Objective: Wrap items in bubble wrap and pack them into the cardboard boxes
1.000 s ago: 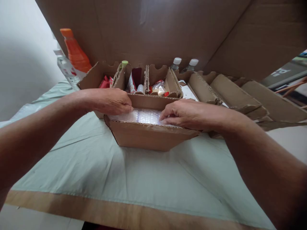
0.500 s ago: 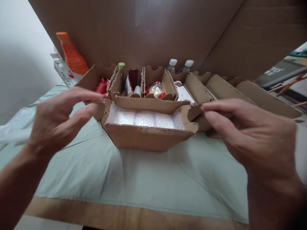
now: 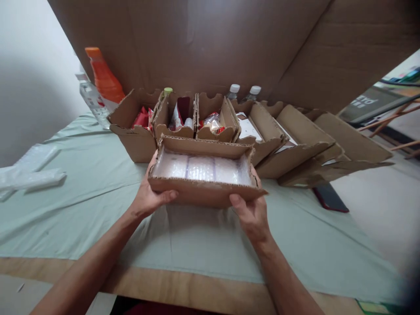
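Note:
A small open-topped cardboard box (image 3: pixel 203 192) is at the middle of the view, in front of a row of similar boxes. Bubble wrap (image 3: pixel 201 168) lines its inside, covering pale contents that I cannot make out. My left hand (image 3: pixel 151 194) grips the box's left end, thumb on the near wall and fingers hidden behind the side. At the right end my right hand (image 3: pixel 251 210) holds it the same way, its thumb pressed on the front face. Whether the box's base touches the cloth is unclear.
Behind stand several cardboard boxes (image 3: pixel 138 142) holding red packets, a wrapped snack and white items. An orange bottle (image 3: pixel 106 81) and clear bottles (image 3: pixel 254 92) are at the back. Loose bubble wrap (image 3: pixel 33 168) lies left on the green cloth (image 3: pixel 95 210). A dark phone-like slab (image 3: pixel 330 199) rests right.
Both hands, earlier apart from the box and raised at its sides, have come down and inward and closed on its ends. The box now leans more, its top opening turned towards me.

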The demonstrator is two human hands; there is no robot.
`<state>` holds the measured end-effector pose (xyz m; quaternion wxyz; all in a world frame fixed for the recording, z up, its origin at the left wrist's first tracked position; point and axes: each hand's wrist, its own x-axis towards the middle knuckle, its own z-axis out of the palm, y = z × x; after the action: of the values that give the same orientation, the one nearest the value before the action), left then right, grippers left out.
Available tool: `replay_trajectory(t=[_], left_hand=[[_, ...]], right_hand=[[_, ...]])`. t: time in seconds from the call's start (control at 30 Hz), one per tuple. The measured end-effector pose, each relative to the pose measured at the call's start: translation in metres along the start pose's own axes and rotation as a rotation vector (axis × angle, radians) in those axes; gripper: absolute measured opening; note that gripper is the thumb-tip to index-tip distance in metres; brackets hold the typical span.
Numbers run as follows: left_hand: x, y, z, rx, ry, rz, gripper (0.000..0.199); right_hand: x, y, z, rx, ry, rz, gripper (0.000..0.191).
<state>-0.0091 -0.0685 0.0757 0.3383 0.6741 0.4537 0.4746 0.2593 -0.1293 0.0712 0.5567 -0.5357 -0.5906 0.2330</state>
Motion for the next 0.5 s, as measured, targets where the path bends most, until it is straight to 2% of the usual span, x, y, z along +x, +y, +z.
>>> replay_trajectory(t=[0.07, 0.17, 0.23, 0.27, 0.3, 0.37, 0.43, 0.5], left_hand=[[-0.033, -0.003, -0.009, 0.062, 0.015, 0.002, 0.119], [-0.087, -0.012, -0.035, 0.163, 0.062, -0.082, 0.112], [-0.107, -0.015, -0.056, 0.208, 0.124, -0.123, 0.109], [-0.107, -0.014, -0.066, 0.228, 0.154, -0.124, 0.11], [-0.102, -0.01, -0.074, 0.25, 0.176, -0.12, 0.111], [-0.075, 0.004, -0.081, 0.275, 0.19, -0.099, 0.113], [-0.038, 0.023, -0.073, 0.205, 0.182, -0.056, 0.116], [-0.011, 0.04, -0.052, 0.047, 0.099, 0.03, 0.119]], right_hand=[[-0.03, -0.006, -0.005, -0.021, -0.012, -0.008, 0.09], [-0.064, -0.022, -0.001, -0.017, -0.079, -0.03, 0.092], [-0.068, -0.035, 0.01, -0.021, -0.13, -0.049, 0.093], [-0.062, -0.041, 0.017, -0.025, -0.153, -0.049, 0.093], [-0.053, -0.047, 0.023, -0.027, -0.17, -0.038, 0.093], [-0.028, -0.056, 0.031, -0.004, -0.175, -0.007, 0.095], [-0.007, -0.061, 0.028, 0.027, -0.115, 0.006, 0.095], [-0.001, -0.063, 0.015, 0.018, -0.003, -0.022, 0.09]])
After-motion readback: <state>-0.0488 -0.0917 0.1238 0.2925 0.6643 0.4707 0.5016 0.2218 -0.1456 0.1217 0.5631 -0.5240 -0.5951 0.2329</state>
